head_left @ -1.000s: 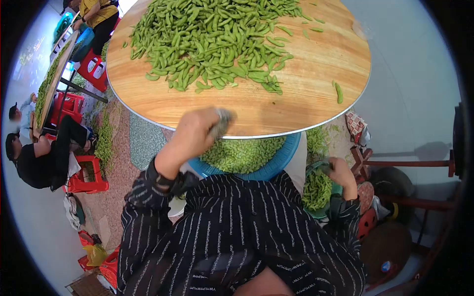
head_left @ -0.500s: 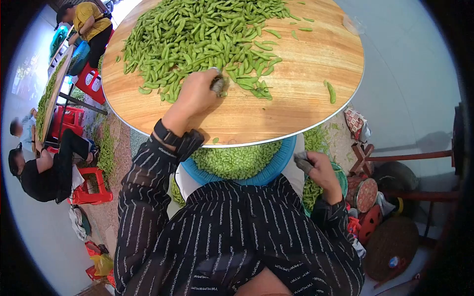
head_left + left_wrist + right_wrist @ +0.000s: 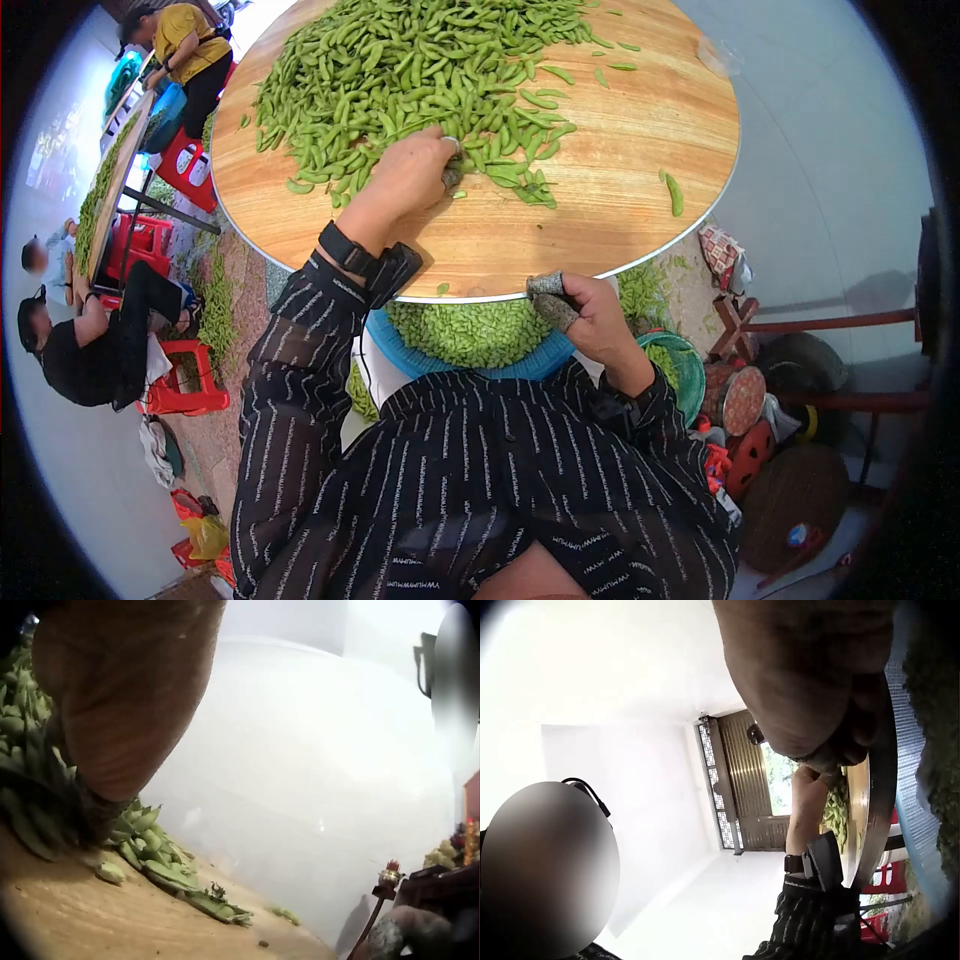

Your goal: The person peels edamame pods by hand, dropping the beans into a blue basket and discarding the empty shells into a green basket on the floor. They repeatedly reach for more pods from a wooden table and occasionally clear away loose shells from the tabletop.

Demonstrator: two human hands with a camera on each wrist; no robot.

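Note:
Green soybean pods [image 3: 400, 75] lie heaped on a round wooden table [image 3: 600, 225]. My left hand [image 3: 410, 175] is down at the heap's near edge, fingers curled among pods. Its fingertips are mostly hidden, and I cannot tell whether they grip a pod. Beside them in the left wrist view lies a small shelled bean [image 3: 110, 871]. My right hand [image 3: 600, 318] hovers at the table's near edge, over the right side of a blue basin [image 3: 400, 345] of shelled beans [image 3: 470, 330]. Grey coverings wrap its thumb and forefinger, which stand slightly apart with nothing visible between them.
A green basket [image 3: 685, 370] stands on the floor at right, near a patterned round stool [image 3: 740, 395]. Loose pods [image 3: 640, 290] lie under the table's right side. At left, people sit by another table [image 3: 105, 190] and red stools [image 3: 185, 375].
My left hand went from the table's near edge up to the heap, then shifted slightly. My right hand left the green basket and moved left to the basin and table edge.

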